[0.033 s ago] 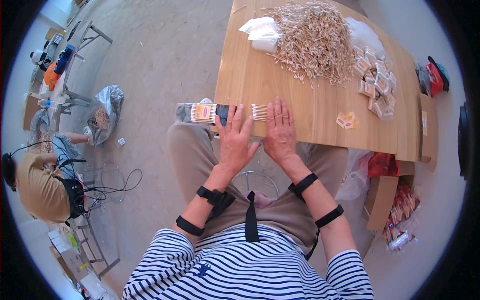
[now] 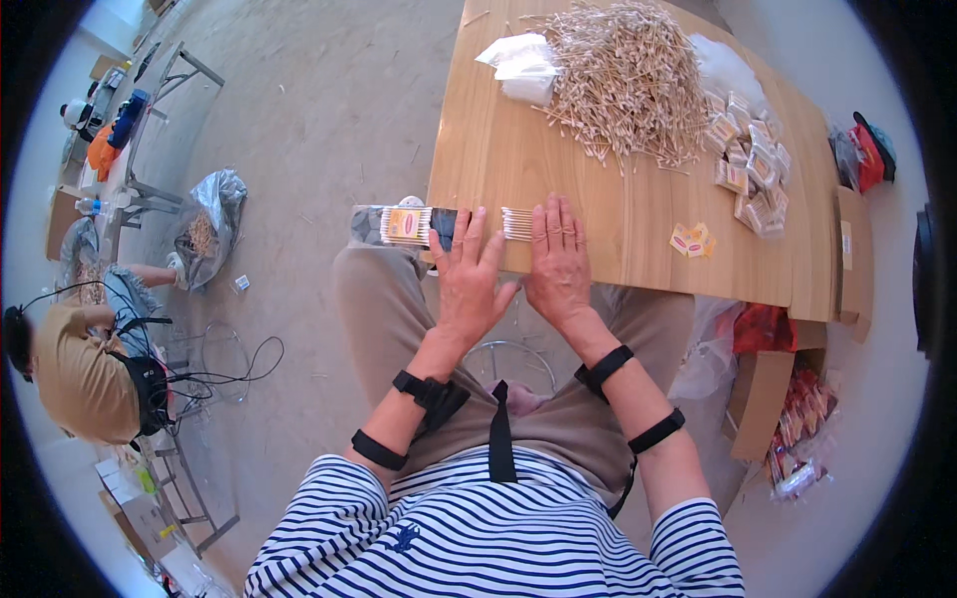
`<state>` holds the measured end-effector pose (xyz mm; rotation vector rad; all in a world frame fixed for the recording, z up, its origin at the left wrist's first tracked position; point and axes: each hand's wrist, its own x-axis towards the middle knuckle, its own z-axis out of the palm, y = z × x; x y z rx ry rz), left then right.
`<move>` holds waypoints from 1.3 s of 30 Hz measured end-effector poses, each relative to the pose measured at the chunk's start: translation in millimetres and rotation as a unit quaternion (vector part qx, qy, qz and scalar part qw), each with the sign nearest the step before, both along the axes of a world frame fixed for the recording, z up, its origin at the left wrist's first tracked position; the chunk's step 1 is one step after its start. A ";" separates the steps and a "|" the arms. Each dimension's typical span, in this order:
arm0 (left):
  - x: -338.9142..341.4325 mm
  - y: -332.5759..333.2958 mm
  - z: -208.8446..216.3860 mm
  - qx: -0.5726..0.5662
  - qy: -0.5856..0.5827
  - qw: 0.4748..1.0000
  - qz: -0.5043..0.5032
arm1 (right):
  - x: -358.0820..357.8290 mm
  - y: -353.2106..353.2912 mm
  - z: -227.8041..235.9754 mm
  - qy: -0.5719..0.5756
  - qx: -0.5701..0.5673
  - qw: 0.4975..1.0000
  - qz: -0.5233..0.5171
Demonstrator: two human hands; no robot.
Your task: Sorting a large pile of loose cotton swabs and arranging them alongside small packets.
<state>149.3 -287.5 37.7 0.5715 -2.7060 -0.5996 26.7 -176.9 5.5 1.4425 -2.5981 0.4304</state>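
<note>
My left hand [image 2: 469, 284] lies flat with its fingers stretched out at the near left corner of the table. Its fingertips touch the end of a dark strip [image 2: 369, 224] that juts past the table's left edge. On that strip sits a row of cotton swabs with a yellow and white label card [image 2: 406, 221]. My right hand [image 2: 558, 259] rests palm down on the wood, fingers straight and close together. Between the two hands lies a short, even row of cotton swabs [image 2: 516, 223], whose right end meets my right hand's fingers.
A large heap of loose cotton swabs [image 2: 628, 80] covers the table's far side. Clear plastic bags [image 2: 526, 68] flank it, with packed swab boxes [image 2: 753, 169] to the right. Yellow cards [image 2: 693, 239] lie nearer. Cardboard boxes [image 2: 763, 404] stand at right; another person [image 2: 85, 374] sits at left.
</note>
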 end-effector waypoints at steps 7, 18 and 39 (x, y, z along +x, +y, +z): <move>2.1 3.3 0.8 0.002 -0.004 1.000 -0.001 | -0.9 -0.2 -0.7 0.003 0.014 1.000 -0.001; -8.4 0.3 -4.3 0.001 0.013 1.000 0.003 | 0.9 -0.6 8.0 -0.017 0.030 0.999 0.001; -13.3 -3.6 -5.7 0.000 0.007 1.000 -0.003 | 0.4 -0.9 4.9 -0.001 0.034 0.999 -0.011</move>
